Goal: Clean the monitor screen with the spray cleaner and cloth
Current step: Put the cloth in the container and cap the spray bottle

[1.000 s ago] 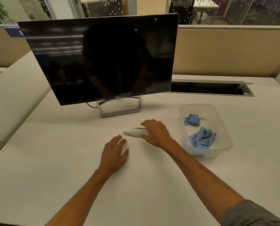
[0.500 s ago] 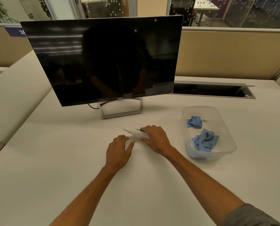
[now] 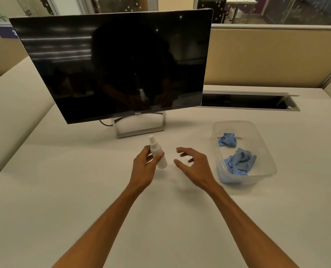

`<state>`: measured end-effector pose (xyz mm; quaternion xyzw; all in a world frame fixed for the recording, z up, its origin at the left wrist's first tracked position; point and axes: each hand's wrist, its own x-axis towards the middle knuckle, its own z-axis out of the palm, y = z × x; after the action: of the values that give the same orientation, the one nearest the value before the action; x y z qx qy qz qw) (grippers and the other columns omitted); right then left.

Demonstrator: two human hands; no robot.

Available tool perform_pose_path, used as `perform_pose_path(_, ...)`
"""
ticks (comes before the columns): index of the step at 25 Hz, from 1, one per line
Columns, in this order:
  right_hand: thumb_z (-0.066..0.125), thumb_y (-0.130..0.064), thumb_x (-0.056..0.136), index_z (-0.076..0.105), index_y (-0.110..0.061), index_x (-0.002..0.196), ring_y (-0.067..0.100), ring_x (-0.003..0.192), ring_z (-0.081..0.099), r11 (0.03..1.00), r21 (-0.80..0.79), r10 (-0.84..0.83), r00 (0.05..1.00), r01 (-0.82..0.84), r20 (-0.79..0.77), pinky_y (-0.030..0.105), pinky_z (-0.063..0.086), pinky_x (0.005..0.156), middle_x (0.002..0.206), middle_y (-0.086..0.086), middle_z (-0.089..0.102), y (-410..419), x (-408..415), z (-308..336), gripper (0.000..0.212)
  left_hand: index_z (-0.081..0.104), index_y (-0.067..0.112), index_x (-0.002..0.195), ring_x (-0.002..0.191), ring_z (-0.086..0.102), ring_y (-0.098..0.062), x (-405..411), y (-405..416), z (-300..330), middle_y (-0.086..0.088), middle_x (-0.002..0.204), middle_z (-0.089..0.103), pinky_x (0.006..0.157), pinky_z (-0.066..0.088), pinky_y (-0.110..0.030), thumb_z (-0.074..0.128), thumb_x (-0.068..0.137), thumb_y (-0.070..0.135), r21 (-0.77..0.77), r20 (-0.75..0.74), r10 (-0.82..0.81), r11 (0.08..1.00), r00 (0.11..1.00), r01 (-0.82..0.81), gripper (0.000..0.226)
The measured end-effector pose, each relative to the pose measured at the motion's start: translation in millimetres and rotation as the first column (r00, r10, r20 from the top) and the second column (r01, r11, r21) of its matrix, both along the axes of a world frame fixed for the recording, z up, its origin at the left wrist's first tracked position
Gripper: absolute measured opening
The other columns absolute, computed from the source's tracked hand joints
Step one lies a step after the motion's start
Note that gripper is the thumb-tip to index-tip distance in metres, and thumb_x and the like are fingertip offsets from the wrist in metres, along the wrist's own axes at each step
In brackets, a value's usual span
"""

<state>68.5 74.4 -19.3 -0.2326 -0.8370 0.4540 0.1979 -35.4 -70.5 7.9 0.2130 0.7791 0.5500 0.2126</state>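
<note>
The spray bottle (image 3: pixel 157 154), small and white, is held nearly upright, nozzle tilted slightly to the far left, above the desk (image 3: pixel 64 190) just near of the monitor stand (image 3: pixel 139 126). The left hand (image 3: pixel 145 167) grips it around the body, fingers curled on its left side and thumb pressed across the front. The nozzle appears uncapped, though the detail is too fine to confirm.

The right hand (image 3: pixel 194 165) hovers just right of the bottle, fingers spread and loosely curved, holding nothing and touching nothing.

The monitor (image 3: pixel 112 64) stands at the far centre-left of the desk, screen dark and reflective. No droplets, mist or wipe marks can be made out on it; the glare prevents a firm finding.

To the right of the hands sits a clear plastic tub (image 3: pixel 265 151). Two crumpled blue cloths lie inside it: a smaller cloth (image 3: pixel 227 139) at the far end and a larger cloth (image 3: pixel 239 163) at the near end. Neither is in hand.

Assessment: the task stands at its opening stage. The cleaner is secured; spraying, cloth retrieval and wiping all appear outstanding. The free right hand is well placed to reach the tub, which is near it.
</note>
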Motion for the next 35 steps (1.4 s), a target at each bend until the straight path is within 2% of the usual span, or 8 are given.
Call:
perform_pose_path(4,0.065,-0.029,0.084,0.059,-0.024,0.121,0.006,0.098,0.059,0.974,0.171,-0.175,0.97,0.146,0.169,0.02,0.044,0.082,0.119,-0.007,0.063,23.8,10.8,-25.9,0.038,0.052,0.017,0.122,0.11,0.057,-0.015,-6.7,-4.9,2.2,-0.001,0.124,0.061,0.092,0.044,-0.025,0.06,0.089,0.028,0.001,-0.015,-0.012,1.0,1.0,0.012,0.036)
perform_pose_path(14,0.06,-0.044,0.088,0.061,-0.022,0.12,0.014,0.095,0.061,0.959,0.28,-0.133,0.948,0.048,0.291,0.023,0.044,0.079,0.115,-0.003,0.063,26.2,-10.5,-32.3,0.039,0.049,0.013,0.129,0.109,0.055,-0.013,-5.5,-5.0,-0.6,-0.002,0.127,0.059,0.086,0.042,-0.017,0.062,0.088,0.028,-0.041,-0.078,-0.051,0.998,0.996,0.048,0.045)
perform_pose_path(16,0.062,-0.039,0.088,0.065,-0.02,0.112,0.011,0.086,0.062,0.974,0.194,-0.162,0.961,0.119,0.224,0.022,0.046,0.076,0.108,-0.002,0.066,24.6,-15.0,-25.9,0.031,0.05,0.014,0.129,0.109,0.056,-0.014,-5.5,-6.1,-1.3,-0.003,0.127,0.06,0.087,0.044,-0.019,0.062,0.088,0.03,-0.06,-0.103,-0.063,0.997,0.993,0.057,0.046)
perform_pose_path(18,0.067,-0.035,0.085,0.067,-0.018,0.107,0.006,0.082,0.062,0.974,-0.027,-0.223,0.973,0.225,0.061,0.021,0.052,0.075,0.102,-0.003,0.069,17.4,-18.5,-7.5,0.027,0.051,0.016,0.129,0.107,0.058,-0.014,-5.5,-7.4,-1.7,-0.002,0.126,0.061,0.089,0.045,-0.023,0.061,0.088,0.034,-0.088,-0.153,-0.087,0.993,0.984,0.074,0.046)
perform_pose_path(22,0.067,-0.029,0.085,0.067,-0.022,0.108,0.005,0.092,0.064,0.96,-0.236,-0.195,0.967,0.153,-0.166,0.012,0.051,0.076,0.101,-0.009,0.069,-0.1,-18.8,43.3,0.024,0.05,0.024,0.128,0.103,0.054,-0.009,-6.0,-7.6,-3.5,0.005,0.126,0.059,0.087,0.043,-0.022,0.059,0.087,0.043,-0.159,-0.251,-0.16,0.98,0.955,0.122,0.047)
perform_pose_path(25,0.067,-0.027,0.086,0.066,-0.026,0.108,-0.001,0.091,0.063,0.977,-0.204,-0.112,0.967,0.065,-0.229,0.007,0.049,0.074,0.098,-0.016,0.066,-5.6,-14.8,63.5,0.022,0.049,0.026,0.13,0.104,0.056,-0.01,-7.0,-6.0,-4.0,0.006,0.126,0.06,0.089,0.05,-0.03,0.053,0.084,0.056,-0.203,-0.306,-0.198,0.969,0.931,0.139,0.054)
perform_pose_path(28,0.067,-0.028,0.086,0.066,-0.022,0.111,-0.001,0.088,0.062,0.995,-0.088,-0.064,0.977,0.047,-0.201,0.004,0.047,0.071,0.102,-0.013,0.065,-5.2,-12.9,66.6,0.026,0.047,0.024,0.132,0.104,0.056,-0.013,-6.8,-3.9,-1.2,0.004,0.126,0.058,0.091,0.051,-0.035,0.053,0.087,0.053,-0.253,-0.366,-0.228,0.957,0.902,0.14,0.053)
perform_pose_path(35,0.066,-0.025,0.087,0.066,-0.013,0.109,0.007,0.082,0.062,0.984,0.162,0.097,0.989,-0.079,-0.108,0.005,0.049,0.073,0.103,0.003,0.07,6.5,-8.0,80.1,0.025,0.041,0.021,0.129,0.095,0.054,-0.015,-8.4,-2.5,16.2,0.0,0.12,0.05,0.082,0.051,-0.028,0.048,0.094,0.042,-0.241,-0.447,-0.351,0.933,0.823,0.267,0.041)
